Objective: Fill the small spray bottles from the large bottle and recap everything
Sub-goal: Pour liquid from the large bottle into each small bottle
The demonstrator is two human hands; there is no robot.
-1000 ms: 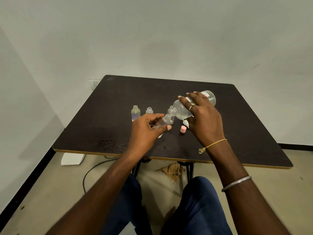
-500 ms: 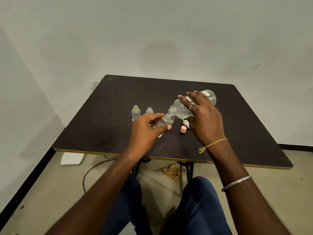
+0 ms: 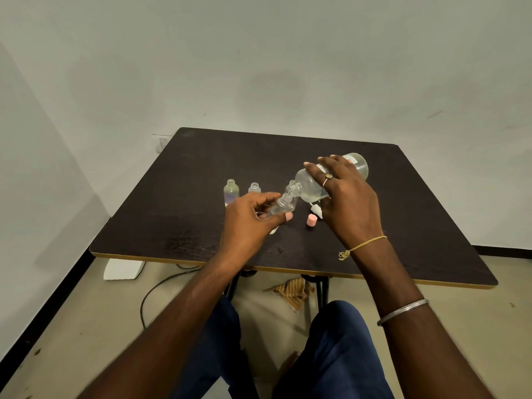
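Observation:
My right hand (image 3: 347, 201) grips the large clear bottle (image 3: 309, 184), tipped far over with its open mouth pointing down and left. That mouth meets the neck of a small clear spray bottle (image 3: 283, 204), which my left hand (image 3: 250, 223) holds tilted just above the dark table (image 3: 187, 226). Two more small open bottles stand upright to the left: one (image 3: 231, 191) with a purplish tint and one (image 3: 254, 187) partly behind my left hand. A pink cap (image 3: 311, 220) and a white spray top (image 3: 315, 210) lie on the table under my right hand.
A white object (image 3: 273, 230) peeks out beneath my left hand. Under the table lie a striped cloth (image 3: 293, 290), a black cable (image 3: 155, 292) and a white block (image 3: 123, 269). White walls close in behind and at the left.

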